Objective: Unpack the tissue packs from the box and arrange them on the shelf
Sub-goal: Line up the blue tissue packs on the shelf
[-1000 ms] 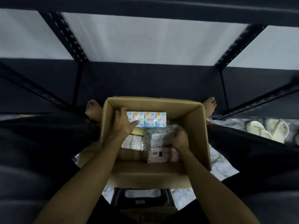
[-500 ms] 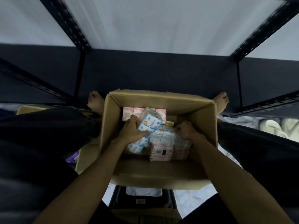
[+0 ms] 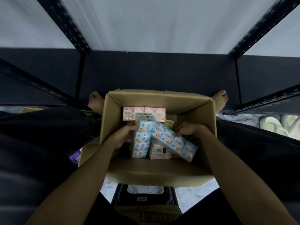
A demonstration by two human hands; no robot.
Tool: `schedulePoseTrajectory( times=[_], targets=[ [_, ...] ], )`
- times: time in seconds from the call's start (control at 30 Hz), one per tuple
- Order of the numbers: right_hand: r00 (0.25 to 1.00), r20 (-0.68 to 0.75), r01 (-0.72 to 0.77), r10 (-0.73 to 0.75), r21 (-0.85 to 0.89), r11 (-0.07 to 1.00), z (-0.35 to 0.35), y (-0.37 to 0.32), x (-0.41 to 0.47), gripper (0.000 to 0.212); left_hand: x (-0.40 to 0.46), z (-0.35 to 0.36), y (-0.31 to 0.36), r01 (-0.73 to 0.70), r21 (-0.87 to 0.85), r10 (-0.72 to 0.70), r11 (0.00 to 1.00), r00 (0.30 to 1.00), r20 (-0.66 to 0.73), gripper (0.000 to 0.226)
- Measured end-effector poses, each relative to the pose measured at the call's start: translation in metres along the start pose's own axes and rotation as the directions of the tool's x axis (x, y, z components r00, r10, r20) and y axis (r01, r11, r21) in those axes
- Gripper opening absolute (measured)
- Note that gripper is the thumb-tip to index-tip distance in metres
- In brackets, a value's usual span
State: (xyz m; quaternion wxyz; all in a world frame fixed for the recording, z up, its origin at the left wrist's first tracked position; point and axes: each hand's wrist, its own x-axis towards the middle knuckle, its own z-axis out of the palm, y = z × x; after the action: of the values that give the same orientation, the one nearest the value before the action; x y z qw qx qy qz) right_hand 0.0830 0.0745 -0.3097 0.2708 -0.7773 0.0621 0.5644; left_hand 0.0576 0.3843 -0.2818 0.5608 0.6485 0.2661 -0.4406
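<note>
Tissue packs point(image 3: 176, 141) (blue, tilted) between both grips, inside box point(image 3: 159, 173)

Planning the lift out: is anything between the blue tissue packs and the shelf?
Nothing visible. Both hands, left and right, hold blue tissue packs inside the open cardboard box; the shelf above looks bare.

Pink pack point(image 3: 159, 151) half buried under blue packs point(image 3: 174, 142); label print unreadable.

My arms are bare, with no sleeves reaching the forearms, and my left hand point(image 3: 121, 138) and right hand point(image 3: 190, 131) carry no rings or watch. I wear loose black trousers point(image 3: 40, 135). My feet point(image 3: 95, 101) are bare.
</note>
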Motion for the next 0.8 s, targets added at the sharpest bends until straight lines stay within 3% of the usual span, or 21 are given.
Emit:
schedulePoseTrajectory(
  times=[0.17,0.23,0.3,0.4,0.47,0.57,0.67,0.73,0.8],
  targets=[
    [0.998,0.04,0.032,-0.055,0.434,0.9,0.019,-0.004,-0.023,0.01,0.01,0.004,-0.004,-0.077,0.311,0.08,0.947,0.997,0.004,0.094],
    [0.998,0.001,0.051,-0.06,0.517,0.854,0.029,-0.004,-0.032,0.017,0.013,0.009,-0.007,-0.08,0.402,0.088,0.912,0.996,-0.003,0.112],
    [1.0,-0.028,0.015,0.003,0.602,0.799,0.038,0.001,-0.035,0.045,0.012,0.012,-0.011,-0.104,0.418,0.115,0.903,0.993,-0.002,0.119],
    [0.997,0.064,-0.072,0.037,0.707,0.703,0.049,0.001,-0.045,0.082,-0.005,0.016,-0.007,-0.191,0.525,0.216,0.829,0.976,0.014,0.101],
    [0.998,0.062,-0.064,0.028,0.728,0.683,0.056,-0.006,-0.056,0.087,-0.019,0.02,-0.001,-0.257,0.607,0.299,0.752,0.954,0.032,0.088],
    [0.996,-0.083,0.038,0.038,0.752,0.658,0.058,-0.015,-0.074,0.086,-0.036,0.03,0.006,-0.325,0.585,0.387,0.743,0.922,0.022,0.086],
    [0.971,-0.239,0.187,0.017,0.801,0.568,0.06,-0.023,-0.099,0.086,-0.063,0.039,0.021,-0.343,0.457,0.398,0.821,0.917,-0.027,0.067],
    [0.925,-0.381,0.315,0.0,0.763,0.565,0.059,-0.036,-0.122,0.08,-0.086,0.042,0.038,-0.409,0.392,0.462,0.824,0.885,-0.049,0.055],
    [0.835,-0.546,0.459,-0.073,0.616,0.64,0.055,-0.056,-0.152,0.072,-0.118,0.041,0.06,-0.498,0.401,0.569,0.769,0.819,-0.074,0.052]
  ],
)
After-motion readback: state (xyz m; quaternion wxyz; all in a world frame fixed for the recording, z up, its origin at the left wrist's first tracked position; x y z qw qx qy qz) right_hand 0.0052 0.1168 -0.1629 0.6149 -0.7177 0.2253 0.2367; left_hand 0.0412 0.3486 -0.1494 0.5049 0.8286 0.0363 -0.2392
